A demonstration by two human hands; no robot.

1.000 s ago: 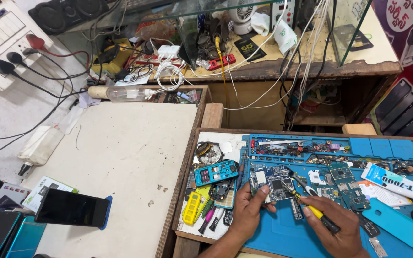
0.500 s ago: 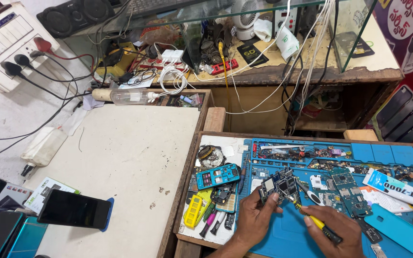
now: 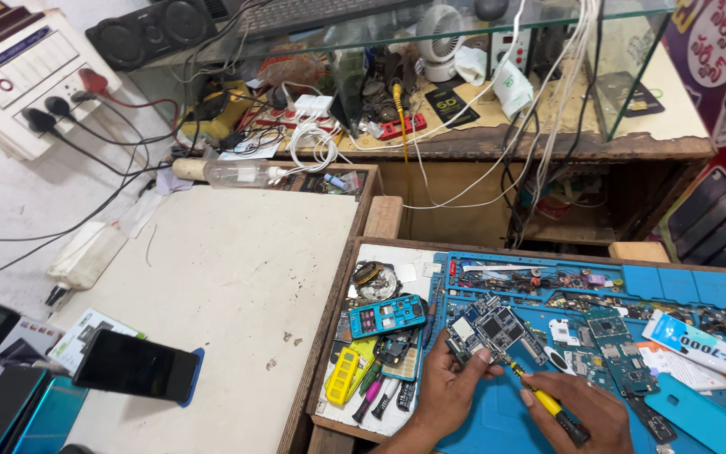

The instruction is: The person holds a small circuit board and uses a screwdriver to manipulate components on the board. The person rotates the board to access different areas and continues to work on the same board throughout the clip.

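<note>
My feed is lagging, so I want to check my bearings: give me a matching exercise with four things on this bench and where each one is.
Things:
1. circuit board
2. yellow-handled screwdriver
3. black phone
4. clear bottle

Places:
A. lying at the far edge of the white table
B. in the right hand, tip at the board
C. steadied by the left hand over the blue mat
D. near the white table's front left corner

Pairs: 1-C, 2-B, 3-D, 4-A
</note>
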